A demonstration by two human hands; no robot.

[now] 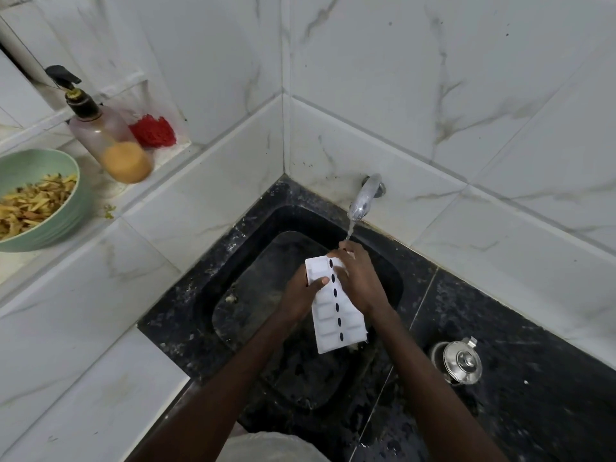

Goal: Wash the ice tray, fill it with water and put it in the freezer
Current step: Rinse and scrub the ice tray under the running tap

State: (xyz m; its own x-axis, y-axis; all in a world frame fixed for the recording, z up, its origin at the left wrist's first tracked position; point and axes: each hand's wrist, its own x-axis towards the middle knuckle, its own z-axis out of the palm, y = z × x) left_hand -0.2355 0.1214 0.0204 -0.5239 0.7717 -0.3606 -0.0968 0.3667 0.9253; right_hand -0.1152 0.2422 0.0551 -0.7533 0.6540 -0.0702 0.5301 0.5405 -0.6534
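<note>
Head view, looking down into a corner sink. At 9 o'clock, on the tiled ledge, a green bowl (65,225) of yellow peelings sits well apart from the splash. At 10 o'clock stands a pump bottle (110,145) with amber liquid low in it, and just beside it a red scrubber (153,131); both are near the basin, presumably kept there for washing up. No label or writing is readable on the bottle or anywhere else. At centre is the black sink (253,258), set in the black table (533,378). The ice tray (336,315) is white, with two rows of cells and a line of dark oval openings down the middle; it is held above the basin, tilted, with its far end at 12 o'clock under the stream. The left hand (296,296) grips the tray's 9 o'clock long edge, thumb laid across the top face, fingers hidden beneath; judged the steadying hold. The right hand (360,278) wraps the far end, fingers curled over the top edge and thumb on the face, just where water (350,230) from the tap (361,198) lands; judged to be rubbing while rinsing. The tilt probably lets water run off the near corner. Step in hand is washing; filling and the freezer are not yet done. At 4 o'clock a lidded steel pot (458,363) stands on the table, apart from the sink.
</note>
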